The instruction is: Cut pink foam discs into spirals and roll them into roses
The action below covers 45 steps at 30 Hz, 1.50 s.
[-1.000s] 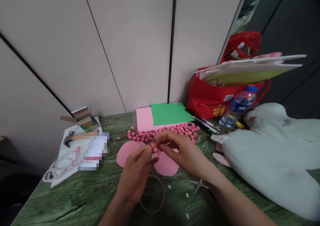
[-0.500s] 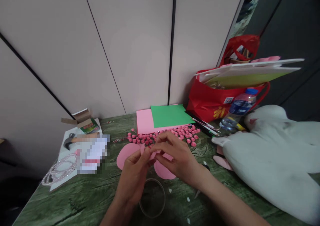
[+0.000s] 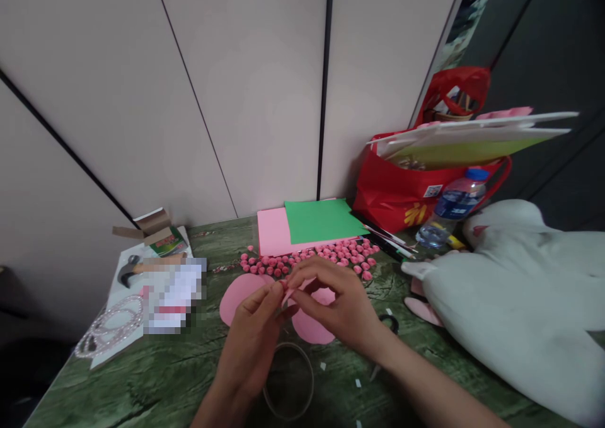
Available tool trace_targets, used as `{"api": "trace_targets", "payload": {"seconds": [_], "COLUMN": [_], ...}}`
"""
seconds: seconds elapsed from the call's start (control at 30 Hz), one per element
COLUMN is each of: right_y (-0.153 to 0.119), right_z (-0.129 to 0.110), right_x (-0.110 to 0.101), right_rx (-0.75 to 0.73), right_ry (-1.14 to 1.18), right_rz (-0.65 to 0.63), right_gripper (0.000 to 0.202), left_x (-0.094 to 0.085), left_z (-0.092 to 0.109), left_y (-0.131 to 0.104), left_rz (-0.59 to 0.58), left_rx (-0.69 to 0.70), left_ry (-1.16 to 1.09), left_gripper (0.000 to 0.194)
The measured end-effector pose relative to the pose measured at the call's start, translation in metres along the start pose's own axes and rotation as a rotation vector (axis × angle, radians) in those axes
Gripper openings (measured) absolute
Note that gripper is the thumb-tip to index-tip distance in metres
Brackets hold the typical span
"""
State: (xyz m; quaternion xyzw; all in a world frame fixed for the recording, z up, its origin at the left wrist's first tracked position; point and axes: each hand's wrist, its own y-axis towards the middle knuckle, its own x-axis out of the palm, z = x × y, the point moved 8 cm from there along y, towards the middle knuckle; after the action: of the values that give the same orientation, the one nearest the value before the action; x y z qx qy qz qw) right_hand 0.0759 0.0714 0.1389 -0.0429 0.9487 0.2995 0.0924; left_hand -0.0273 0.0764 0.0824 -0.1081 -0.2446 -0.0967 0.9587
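Between my two hands is a small curled strip of pink paper [image 3: 287,297]. My left hand [image 3: 258,321] pinches its rolled end between thumb and fingers. The thumb and fingertips of my right hand [image 3: 333,305] close on the strip's other side. Flat pink paper circles lie beneath the hands, one on the left [image 3: 236,294] and one on the right [image 3: 314,327], both partly covered. Many small rolled pink paper roses [image 3: 363,258] sit just beyond my fingers. A clear ring [image 3: 289,417] rests on the table below my hands.
Green paper [image 3: 326,220] overlaps pink paper [image 3: 271,226] at the wall. Scissors [image 3: 390,322] lie partly under my right forearm. To the right are a water bottle [image 3: 454,207], a red bag [image 3: 387,188] and a grey-white plush toy [image 3: 510,289]. A hammer [image 3: 130,269] and beads [image 3: 113,321] lie left.
The fingers of my right hand have shifted around the pink strip, and more of its curled edge shows. My left hand keeps its pinch. The view has moved slightly.
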Motion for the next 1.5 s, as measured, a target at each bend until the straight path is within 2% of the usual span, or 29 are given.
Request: {"api": "trace_targets", "payload": {"seconds": [0.1,0.17,0.3,0.43,0.53,0.6,0.67,0.73,0.83,0.97,1.07,1.17,1.27,1.5], "right_y": [0.0,0.001,0.001,-0.006,-0.01,-0.011,-0.011,-0.009,-0.003,-0.001,0.0,0.001,0.002,0.002], "right_z": [0.014,0.015,-0.004,-0.02,-0.021,-0.023,-0.025,-0.025,-0.013,0.012,0.024,0.029,0.027,0.016], "right_x": [-0.001,-0.002,0.002,0.009,0.014,0.015,0.013,0.008,-0.005,-0.015,-0.017,-0.017,-0.018,-0.008], "right_rx": [0.202,0.235,0.047,-0.197,-0.296,-0.342,-0.354,-0.302,-0.111,0.18,0.286,0.337,0.332,0.304], "right_ry": [0.156,0.182,0.074,-0.297,-0.499,-0.509,-0.412,-0.269,-0.086,0.116,0.193,0.232,0.211,0.209], "right_rz": [0.035,0.036,-0.101,-0.178,-0.171,-0.142,-0.117,-0.069,0.05,0.158,0.169,0.135,0.109,-0.056], "right_gripper": [0.002,0.001,0.013,0.013,0.01,0.009,0.009,0.009,0.007,0.001,0.005,0.008,0.011,0.012], "left_x": [0.002,0.004,0.005,0.003,0.004,0.005,0.003,0.001,-0.003,-0.01,-0.013,-0.012,-0.005,0.0], "left_z": [0.001,0.001,0.001,-0.001,-0.004,-0.005,-0.005,-0.004,-0.002,-0.005,-0.004,0.003,0.007,0.001], "left_y": [0.0,-0.001,-0.002,-0.002,-0.002,-0.002,-0.001,-0.001,0.0,0.002,0.003,0.002,0.001,0.003], "left_rz": [-0.007,-0.014,-0.022,0.014,-0.003,-0.014,-0.007,0.011,0.03,0.065,0.097,0.117,0.074,-0.018], "left_rx": [0.011,0.011,-0.007,-0.038,-0.068,-0.07,-0.065,-0.052,-0.022,0.023,0.081,0.158,0.182,0.149], "left_ry": [0.007,0.003,-0.026,-0.042,-0.051,-0.049,-0.046,-0.052,-0.029,0.164,0.306,0.452,0.566,0.53], "left_gripper": [0.016,0.016,0.015,0.014,0.016,0.017,0.017,0.016,0.016,0.019,0.018,0.015,0.011,0.01]}}
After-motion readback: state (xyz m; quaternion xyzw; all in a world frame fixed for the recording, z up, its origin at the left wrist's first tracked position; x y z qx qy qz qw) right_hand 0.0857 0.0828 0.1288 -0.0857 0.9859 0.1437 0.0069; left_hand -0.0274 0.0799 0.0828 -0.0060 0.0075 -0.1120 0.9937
